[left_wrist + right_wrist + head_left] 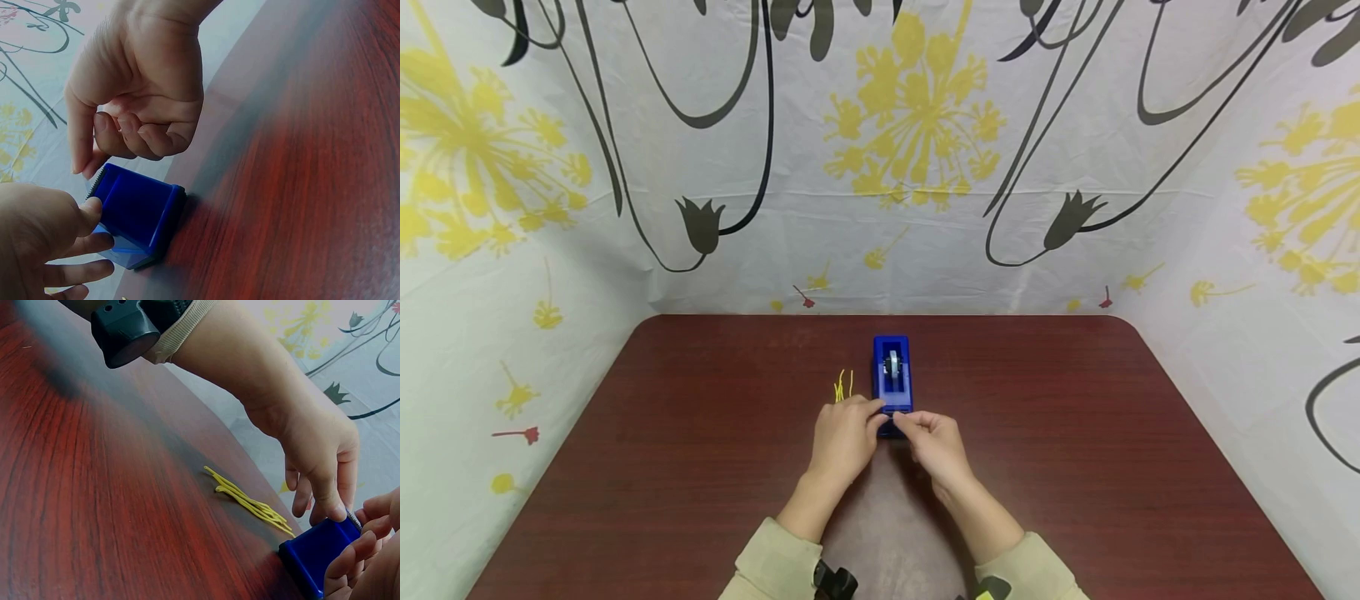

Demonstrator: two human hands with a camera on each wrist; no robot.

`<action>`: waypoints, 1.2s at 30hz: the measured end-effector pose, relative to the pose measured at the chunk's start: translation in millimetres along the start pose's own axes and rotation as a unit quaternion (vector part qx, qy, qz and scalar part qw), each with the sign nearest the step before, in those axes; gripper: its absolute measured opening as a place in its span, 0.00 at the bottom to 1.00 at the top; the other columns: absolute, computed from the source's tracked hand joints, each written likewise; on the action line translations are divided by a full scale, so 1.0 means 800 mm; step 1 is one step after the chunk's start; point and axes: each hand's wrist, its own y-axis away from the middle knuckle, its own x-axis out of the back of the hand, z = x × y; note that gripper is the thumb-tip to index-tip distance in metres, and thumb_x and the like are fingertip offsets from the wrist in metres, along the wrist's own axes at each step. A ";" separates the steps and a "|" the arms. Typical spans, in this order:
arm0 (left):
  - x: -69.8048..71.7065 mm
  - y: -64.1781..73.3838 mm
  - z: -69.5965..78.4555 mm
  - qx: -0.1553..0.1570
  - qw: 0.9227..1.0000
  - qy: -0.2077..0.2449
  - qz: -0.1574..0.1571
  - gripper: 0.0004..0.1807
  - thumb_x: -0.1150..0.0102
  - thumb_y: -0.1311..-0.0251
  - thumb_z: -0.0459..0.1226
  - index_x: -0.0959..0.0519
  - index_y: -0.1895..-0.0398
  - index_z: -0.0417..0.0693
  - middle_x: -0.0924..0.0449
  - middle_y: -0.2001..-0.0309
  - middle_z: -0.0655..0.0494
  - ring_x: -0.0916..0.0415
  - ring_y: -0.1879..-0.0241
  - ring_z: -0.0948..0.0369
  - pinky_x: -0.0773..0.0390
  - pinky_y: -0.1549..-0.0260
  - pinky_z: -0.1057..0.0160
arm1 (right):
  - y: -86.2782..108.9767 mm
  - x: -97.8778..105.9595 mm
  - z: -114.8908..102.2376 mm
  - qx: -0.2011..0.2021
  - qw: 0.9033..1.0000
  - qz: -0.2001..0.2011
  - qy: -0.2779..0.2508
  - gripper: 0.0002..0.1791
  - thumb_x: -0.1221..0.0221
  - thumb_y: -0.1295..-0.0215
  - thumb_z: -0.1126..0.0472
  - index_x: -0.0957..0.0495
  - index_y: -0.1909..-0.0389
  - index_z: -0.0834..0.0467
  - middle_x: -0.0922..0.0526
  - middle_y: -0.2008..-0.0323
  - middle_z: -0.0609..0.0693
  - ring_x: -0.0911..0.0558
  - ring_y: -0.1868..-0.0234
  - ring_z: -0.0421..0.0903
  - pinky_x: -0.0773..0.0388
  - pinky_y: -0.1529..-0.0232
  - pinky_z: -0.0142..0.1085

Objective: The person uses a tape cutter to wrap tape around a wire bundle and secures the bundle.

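Observation:
A blue tape dispenser (892,392) with a roll of tape (892,367) in its well stands at the middle of the table. My left hand (847,437) grips the dispenser's near end, thumb beside the serrated cutter (95,181). In the left wrist view, that left hand (44,234) has its other fingers spread along the side. My right hand (938,446) pinches the tape's end at the cutter between thumb and index finger; its other fingers are curled, as the left wrist view shows (140,81). The clear tape itself is barely visible.
Thin yellow strands (250,503) lie in a loose bunch on the table, left of the dispenser. The dark red wooden table (1075,433) has a flower-printed white cloth (887,250) hanging behind it and at both sides. A black wrist camera (835,581) sits at the left sleeve.

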 end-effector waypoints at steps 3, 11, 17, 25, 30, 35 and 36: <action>0.000 0.000 0.000 0.003 1.000 0.001 -0.003 0.12 0.30 0.38 0.42 0.10 0.54 0.49 0.13 0.64 0.55 0.16 0.67 0.56 0.20 0.63 0.53 | 0.001 0.000 0.000 -0.002 1.000 0.002 0.001 0.16 0.34 0.33 0.60 0.18 0.63 0.73 0.35 0.89 0.40 0.37 0.87 0.36 0.40 0.83 0.28; -0.002 0.001 0.000 0.005 1.000 0.002 -0.007 0.12 0.30 0.38 0.41 0.11 0.54 0.50 0.13 0.63 0.55 0.16 0.66 0.56 0.21 0.63 0.53 | 0.005 0.001 0.001 0.002 1.000 0.001 -0.004 0.16 0.34 0.33 0.59 0.18 0.64 0.73 0.35 0.89 0.40 0.37 0.86 0.35 0.39 0.82 0.28; -0.003 0.000 -0.001 0.006 1.000 0.002 -0.007 0.12 0.30 0.38 0.42 0.10 0.54 0.50 0.13 0.63 0.55 0.16 0.65 0.56 0.21 0.63 0.53 | 0.008 0.001 0.001 -0.001 1.000 0.001 -0.004 0.16 0.34 0.33 0.59 0.17 0.63 0.72 0.36 0.90 0.40 0.37 0.87 0.36 0.40 0.83 0.28; -0.001 0.000 0.000 0.012 1.000 0.006 -0.008 0.12 0.30 0.38 0.42 0.10 0.54 0.50 0.12 0.63 0.55 0.16 0.65 0.55 0.20 0.62 0.52 | 0.013 0.000 -0.001 0.000 1.000 0.001 -0.006 0.14 0.34 0.32 0.58 0.16 0.65 0.68 0.36 0.89 0.41 0.37 0.86 0.37 0.38 0.82 0.30; 0.000 0.000 0.000 0.012 1.000 0.006 -0.008 0.11 0.30 0.38 0.41 0.11 0.54 0.50 0.13 0.63 0.55 0.16 0.65 0.55 0.21 0.62 0.51 | 0.013 0.000 0.001 0.000 1.000 -0.003 -0.009 0.14 0.34 0.33 0.59 0.17 0.65 0.70 0.36 0.89 0.41 0.37 0.87 0.37 0.39 0.83 0.29; -0.001 0.000 -0.001 0.009 1.000 0.004 -0.006 0.12 0.30 0.38 0.42 0.10 0.54 0.50 0.13 0.63 0.56 0.16 0.65 0.55 0.21 0.63 0.52 | 0.014 0.000 0.005 0.003 1.000 -0.002 -0.004 0.16 0.34 0.33 0.60 0.18 0.64 0.72 0.36 0.89 0.40 0.38 0.87 0.36 0.40 0.83 0.28; -0.001 0.000 -0.001 0.010 1.000 0.004 -0.007 0.12 0.30 0.38 0.42 0.10 0.54 0.50 0.13 0.63 0.56 0.16 0.65 0.55 0.21 0.63 0.52 | 0.014 0.000 0.005 0.003 1.000 -0.001 -0.004 0.16 0.34 0.33 0.60 0.18 0.64 0.73 0.36 0.89 0.40 0.38 0.87 0.36 0.40 0.83 0.28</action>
